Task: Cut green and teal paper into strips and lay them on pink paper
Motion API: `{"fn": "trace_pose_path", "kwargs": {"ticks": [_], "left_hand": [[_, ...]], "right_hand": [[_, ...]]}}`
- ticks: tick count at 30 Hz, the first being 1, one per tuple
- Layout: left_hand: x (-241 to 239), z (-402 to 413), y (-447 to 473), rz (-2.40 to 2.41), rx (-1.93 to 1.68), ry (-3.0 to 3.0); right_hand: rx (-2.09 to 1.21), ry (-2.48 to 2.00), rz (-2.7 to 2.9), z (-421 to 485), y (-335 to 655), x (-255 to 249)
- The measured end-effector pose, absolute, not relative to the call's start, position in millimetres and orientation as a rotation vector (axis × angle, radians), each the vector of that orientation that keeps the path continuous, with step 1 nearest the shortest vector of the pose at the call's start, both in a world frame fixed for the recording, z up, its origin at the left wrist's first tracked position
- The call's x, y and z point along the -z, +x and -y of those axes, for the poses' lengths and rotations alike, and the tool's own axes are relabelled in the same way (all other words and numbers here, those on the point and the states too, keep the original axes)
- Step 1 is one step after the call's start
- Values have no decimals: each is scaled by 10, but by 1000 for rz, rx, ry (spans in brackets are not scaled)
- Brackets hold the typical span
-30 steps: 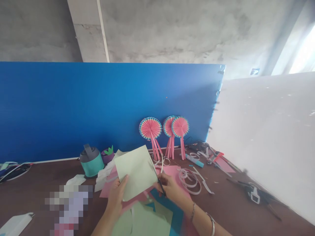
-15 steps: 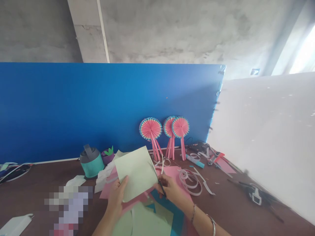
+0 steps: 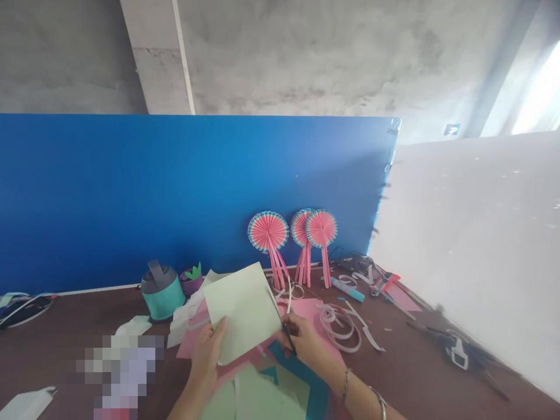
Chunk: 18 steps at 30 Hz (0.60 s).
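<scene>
My left hand (image 3: 205, 356) grips the lower left corner of a pale green sheet of paper (image 3: 242, 309), thumb on its front, holding it up tilted above the table. My right hand (image 3: 304, 341) is closed on a thin dark tool (image 3: 289, 338), scissors or a pen, at the sheet's right edge. Under both hands lie pink (image 3: 308, 309), blue (image 3: 317, 388) and pale green (image 3: 262, 402) paper sheets.
Three pink paper rosettes with ribbons (image 3: 301, 233) lean on the blue board (image 3: 131, 192). A teal container with a grey lid (image 3: 161, 291) stands to the left, curled white paper strips (image 3: 339, 321) to the right. Tools (image 3: 459, 350) lie along the white wall.
The hands and the green sheet have stayed almost still; the view has shifted slightly, so everything sits a little lower in the frame.
</scene>
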<state>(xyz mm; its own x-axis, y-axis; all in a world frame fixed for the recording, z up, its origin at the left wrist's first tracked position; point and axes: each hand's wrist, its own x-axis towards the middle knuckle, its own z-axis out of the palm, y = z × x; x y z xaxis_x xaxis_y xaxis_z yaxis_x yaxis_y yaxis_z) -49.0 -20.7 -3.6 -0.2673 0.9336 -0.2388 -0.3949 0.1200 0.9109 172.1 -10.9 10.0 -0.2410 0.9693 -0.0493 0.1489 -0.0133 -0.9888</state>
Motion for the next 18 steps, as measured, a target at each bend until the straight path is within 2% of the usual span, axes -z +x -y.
{"fn": "trace_pose_path", "kwargs": {"ticks": [18], "left_hand": [[-57, 223, -464, -1209, -1417, 552]], "right_hand": [[-1340, -1242, 1519, 83, 1735, -26]]}}
